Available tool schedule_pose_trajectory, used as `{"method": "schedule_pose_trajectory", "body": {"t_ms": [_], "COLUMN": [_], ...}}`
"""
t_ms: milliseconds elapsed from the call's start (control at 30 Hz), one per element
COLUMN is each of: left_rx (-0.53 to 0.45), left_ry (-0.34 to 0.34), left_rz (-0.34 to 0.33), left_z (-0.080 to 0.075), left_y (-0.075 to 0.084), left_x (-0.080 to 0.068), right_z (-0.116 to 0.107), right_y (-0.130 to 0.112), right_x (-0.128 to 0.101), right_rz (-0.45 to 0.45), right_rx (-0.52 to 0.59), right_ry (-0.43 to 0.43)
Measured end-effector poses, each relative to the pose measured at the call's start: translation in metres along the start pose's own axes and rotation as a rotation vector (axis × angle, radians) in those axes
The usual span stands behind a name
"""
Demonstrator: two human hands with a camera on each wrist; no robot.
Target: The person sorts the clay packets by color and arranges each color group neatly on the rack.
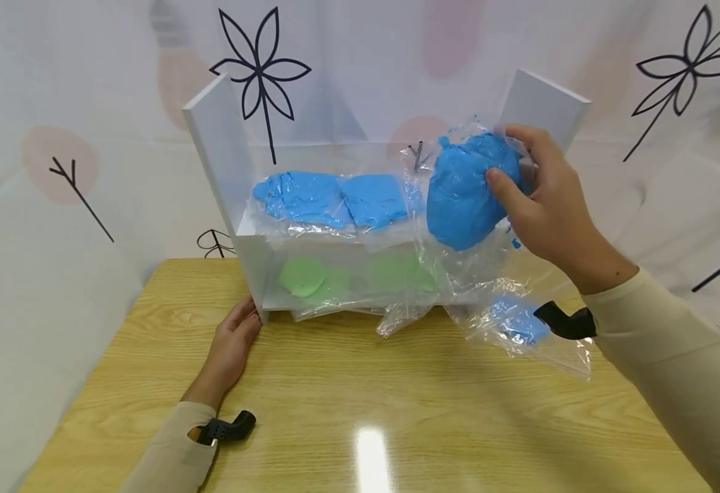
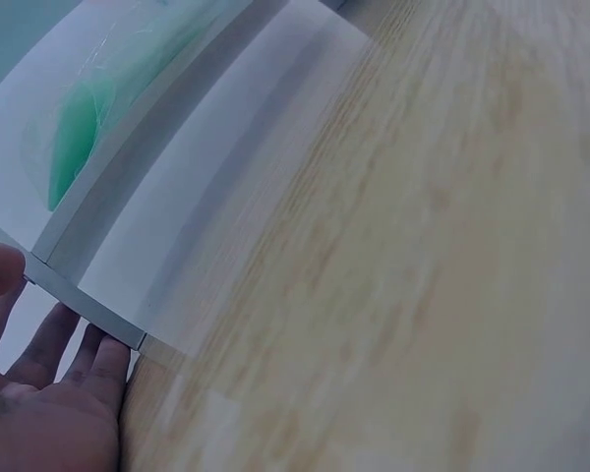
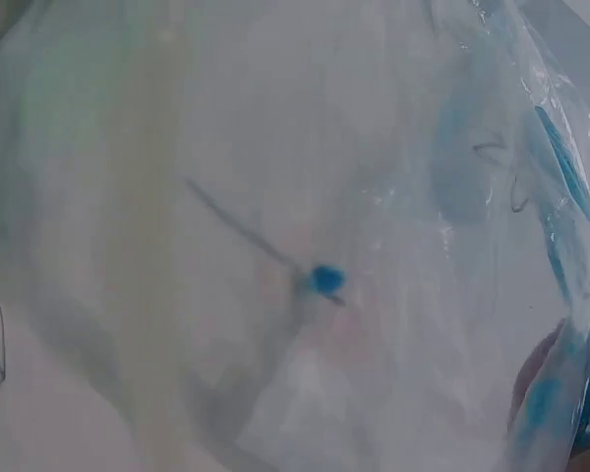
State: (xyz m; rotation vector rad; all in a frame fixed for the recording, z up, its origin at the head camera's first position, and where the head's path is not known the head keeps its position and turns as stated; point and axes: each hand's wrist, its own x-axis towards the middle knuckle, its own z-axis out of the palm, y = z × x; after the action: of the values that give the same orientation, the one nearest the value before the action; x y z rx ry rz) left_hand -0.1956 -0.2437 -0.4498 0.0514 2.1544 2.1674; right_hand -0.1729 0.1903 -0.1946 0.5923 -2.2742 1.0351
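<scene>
My right hand (image 1: 535, 198) grips a clear plastic bag of blue clay (image 1: 464, 192) and holds it up at the right end of a small white shelf (image 1: 224, 147). In the right wrist view the clear bag film (image 3: 305, 256) fills the frame. Two more bags of blue clay (image 1: 335, 198) lie on the upper level, and bags of green clay (image 1: 303, 276) lie on the lower level. My left hand (image 1: 233, 342) rests flat on the wooden table, fingers (image 2: 88, 354) touching the shelf's front left corner (image 2: 128, 334).
Another bag holding a small blue lump (image 1: 516, 322) lies on the wooden table (image 1: 360, 411) right of the shelf. A white cloth backdrop with flower drawings (image 1: 261, 75) hangs behind. Black wrist camera mounts (image 1: 230, 430) show at both sleeves.
</scene>
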Motion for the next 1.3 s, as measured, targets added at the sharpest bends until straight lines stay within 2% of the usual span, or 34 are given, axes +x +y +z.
{"method": "schedule_pose_trajectory", "body": {"t_ms": [200, 367, 567, 800, 1067, 1300], "left_rx": [-0.016, -0.028, -0.018, -0.011, 0.046, 0.027], "left_ry": [-0.003, 0.006, 0.003, 0.001, 0.021, 0.015], "left_rz": [0.005, 0.005, 0.015, 0.018, 0.015, 0.017], "left_z": [0.000, 0.000, -0.001, 0.000, 0.000, 0.000], "left_y": [0.000, -0.001, -0.003, -0.002, -0.002, -0.003], "left_x": [0.000, 0.001, 0.002, 0.002, 0.001, 0.001], "right_z": [-0.003, -0.001, 0.004, 0.012, 0.021, 0.027], "right_y": [0.002, 0.006, 0.015, 0.026, 0.032, 0.037], "right_x": [0.013, 0.024, 0.034, 0.041, 0.046, 0.048], "right_rz": [0.150, 0.250, 0.335, 0.365, 0.349, 0.352], "right_rx": [0.036, 0.067, 0.070, -0.058, -0.135, -0.255], "right_ry": [-0.009, -0.061, -0.099, -0.117, -0.094, -0.132]}}
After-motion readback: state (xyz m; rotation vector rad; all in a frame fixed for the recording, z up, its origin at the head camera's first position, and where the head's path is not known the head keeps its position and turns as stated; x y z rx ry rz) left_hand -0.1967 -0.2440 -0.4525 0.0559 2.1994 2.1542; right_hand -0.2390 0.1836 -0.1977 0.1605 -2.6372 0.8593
